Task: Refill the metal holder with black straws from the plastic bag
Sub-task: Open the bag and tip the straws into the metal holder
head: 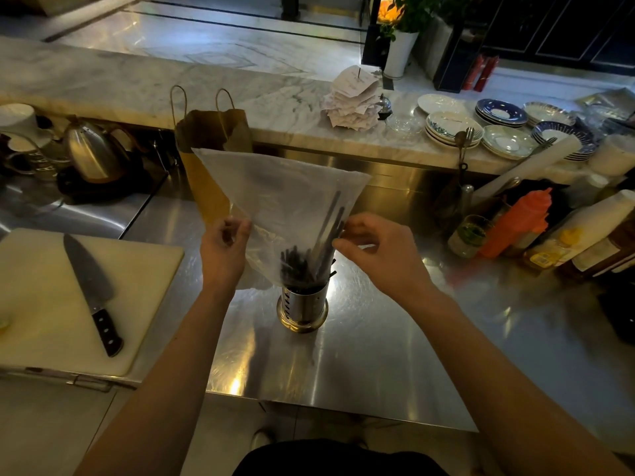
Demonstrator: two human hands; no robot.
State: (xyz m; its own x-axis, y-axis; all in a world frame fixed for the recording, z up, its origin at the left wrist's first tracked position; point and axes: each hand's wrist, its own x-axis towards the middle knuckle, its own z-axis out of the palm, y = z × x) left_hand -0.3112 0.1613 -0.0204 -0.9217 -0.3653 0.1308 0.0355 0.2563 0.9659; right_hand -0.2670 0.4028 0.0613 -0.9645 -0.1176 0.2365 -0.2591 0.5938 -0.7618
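Note:
A perforated metal holder (pixel 302 309) stands on the steel counter in front of me. A clear plastic bag (pixel 275 187) is turned mouth-down over it, its bottom fanned out upward. Black straws (pixel 302 266) show through the bag, their lower ends inside the holder; a few longer ones lean up to the right inside the bag. My left hand (pixel 223 249) pinches the bag's left side. My right hand (pixel 374 249) pinches its right side beside the leaning straws.
A white cutting board (pixel 44 321) with a large knife (pixel 91 286) lies at the left. A brown paper bag (pixel 213 139) stands behind the plastic bag, a kettle (pixel 91 152) at far left. Bottles (pixel 515 225) and stacked plates (pixel 453 128) crowd the right side.

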